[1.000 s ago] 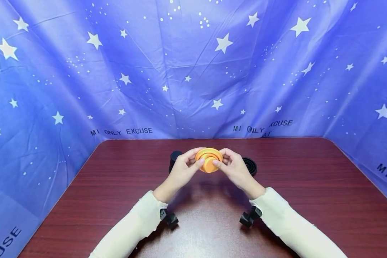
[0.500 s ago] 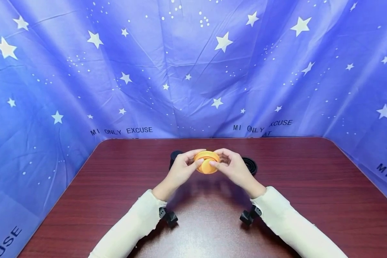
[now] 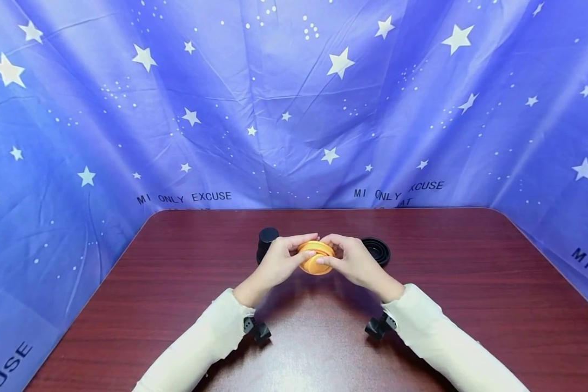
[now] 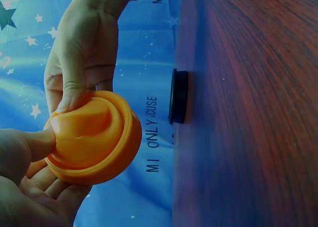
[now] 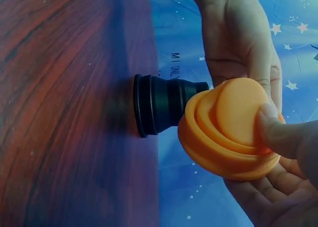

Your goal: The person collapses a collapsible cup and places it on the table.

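Observation:
Both hands hold an orange collapsible silicone cup (image 3: 318, 267) above the middle of the table. My left hand (image 3: 279, 262) grips its left side, thumb on the stepped base and fingers behind the rim. On the opposite side my right hand (image 3: 357, 260) grips it the same way. In the left wrist view, the cup (image 4: 94, 137) has a creased, dented base between the two thumbs. Seen from the right wrist, the base of the cup (image 5: 241, 110) sits tilted within its folded rings, with the right thumb pressing its edge.
Behind the left hand stands a black stepped cup (image 3: 268, 238), narrow end up and wide rim on the table (image 3: 176, 261). A flat, folded black ringed cup (image 3: 377, 251) lies behind the right hand. A blue star-printed curtain (image 3: 294, 109) hangs at the table's back edge.
Both hands and the orange cup have come slightly lower and nearer. The cup's base has shifted and tilted under the thumbs. The black cups stay where they were.

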`<action>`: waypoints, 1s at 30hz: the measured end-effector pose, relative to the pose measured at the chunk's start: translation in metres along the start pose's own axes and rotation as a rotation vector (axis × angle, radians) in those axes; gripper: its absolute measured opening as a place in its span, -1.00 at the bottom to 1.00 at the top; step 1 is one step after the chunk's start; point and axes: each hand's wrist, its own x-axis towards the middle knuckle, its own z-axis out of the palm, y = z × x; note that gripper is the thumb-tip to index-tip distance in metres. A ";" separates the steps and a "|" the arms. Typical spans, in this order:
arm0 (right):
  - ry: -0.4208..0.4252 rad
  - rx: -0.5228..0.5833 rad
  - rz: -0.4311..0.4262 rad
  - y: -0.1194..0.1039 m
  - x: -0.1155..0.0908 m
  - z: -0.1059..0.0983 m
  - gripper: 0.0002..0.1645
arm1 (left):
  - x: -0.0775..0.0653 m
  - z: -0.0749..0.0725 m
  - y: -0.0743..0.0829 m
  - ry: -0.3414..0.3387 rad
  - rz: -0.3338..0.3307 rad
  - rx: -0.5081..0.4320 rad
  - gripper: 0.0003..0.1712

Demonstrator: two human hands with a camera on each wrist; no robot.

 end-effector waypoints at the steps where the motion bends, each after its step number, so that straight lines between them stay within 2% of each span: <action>1: -0.002 0.002 0.005 0.000 0.000 0.000 -0.76 | 0.000 0.000 -0.001 -0.002 -0.001 -0.008 -0.56; 4: 0.004 0.024 0.025 0.000 0.000 -0.001 -0.79 | 0.001 -0.002 -0.003 0.006 0.002 -0.050 -0.55; 8: 0.038 0.126 0.040 0.002 0.001 0.000 -0.80 | 0.002 -0.005 0.000 0.037 0.011 -0.122 -0.55; 11: 0.081 0.233 0.041 0.003 0.004 0.002 -0.80 | 0.002 -0.007 0.001 0.043 -0.005 -0.148 -0.53; 15: 0.138 0.313 0.047 0.002 0.006 0.003 -0.78 | 0.002 -0.007 0.000 0.033 -0.032 -0.191 -0.51; 21: 0.173 0.327 0.068 0.000 0.006 0.004 -0.79 | 0.001 -0.006 0.002 0.040 0.016 -0.271 -0.54; 25: 0.176 0.323 0.087 -0.001 0.005 0.005 -0.79 | 0.001 -0.005 0.002 0.062 0.039 -0.247 -0.64; 30: 0.151 0.323 0.106 -0.002 0.003 0.006 -0.77 | 0.002 -0.005 -0.001 0.081 0.032 -0.202 -0.71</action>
